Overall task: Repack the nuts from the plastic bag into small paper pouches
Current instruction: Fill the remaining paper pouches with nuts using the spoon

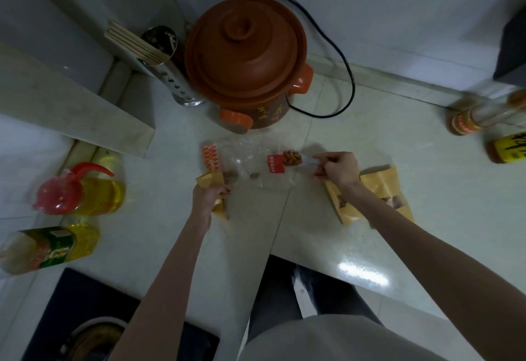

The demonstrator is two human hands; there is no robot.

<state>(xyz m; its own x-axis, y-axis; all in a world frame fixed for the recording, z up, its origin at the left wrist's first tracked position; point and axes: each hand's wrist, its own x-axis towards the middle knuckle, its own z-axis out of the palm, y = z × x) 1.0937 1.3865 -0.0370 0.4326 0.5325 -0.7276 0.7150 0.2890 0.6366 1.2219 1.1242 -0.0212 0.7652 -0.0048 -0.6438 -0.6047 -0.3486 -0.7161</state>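
A clear plastic bag (pixel 244 164) with orange and red labels lies flat on the pale counter, a few nuts left inside it. My right hand (pixel 337 168) grips a white scoop (pixel 304 160) heaped with brown nuts (pixel 291 158), held just over the bag's right end. My left hand (pixel 209 197) grips a small brown paper pouch (pixel 212 182) at the bag's left end, its mouth turned toward the bag. More brown paper pouches (pixel 378 187) lie under and beyond my right forearm; some show nuts through a window.
A brown clay cooker (pixel 244 58) with a black cord (pixel 350 75) stands behind the bag, a steel chopstick holder (pixel 168 61) to its left. Oil bottles (pixel 82 192) lie at the left, sauce bottles (pixel 489 121) at the right. The counter edge (pixel 273 241) runs near my legs.
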